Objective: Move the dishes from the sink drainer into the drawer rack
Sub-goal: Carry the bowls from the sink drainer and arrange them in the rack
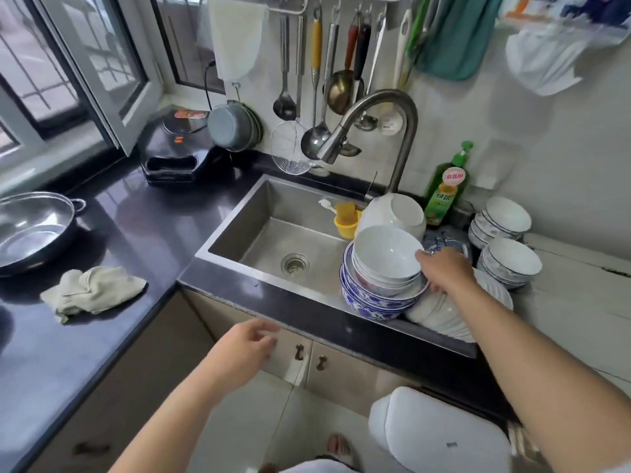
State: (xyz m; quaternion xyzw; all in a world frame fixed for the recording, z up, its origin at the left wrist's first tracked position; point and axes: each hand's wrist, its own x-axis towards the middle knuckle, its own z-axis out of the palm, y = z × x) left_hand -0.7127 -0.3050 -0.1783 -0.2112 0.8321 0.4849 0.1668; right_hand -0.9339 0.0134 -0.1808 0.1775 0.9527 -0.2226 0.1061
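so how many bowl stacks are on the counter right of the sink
2: the far stack by the wall, the near stack in front of it. Others may be out of view.

Crumpled cloth (91, 291) and steel pan (32, 230) on dark counter (143, 227), green soap bottle (447, 196) beside faucet (382, 131).

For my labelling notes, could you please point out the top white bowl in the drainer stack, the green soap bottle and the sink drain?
top white bowl (384, 249), head view, inner wall
green soap bottle (445, 196), head view, label
sink drain (295, 263), head view, strainer
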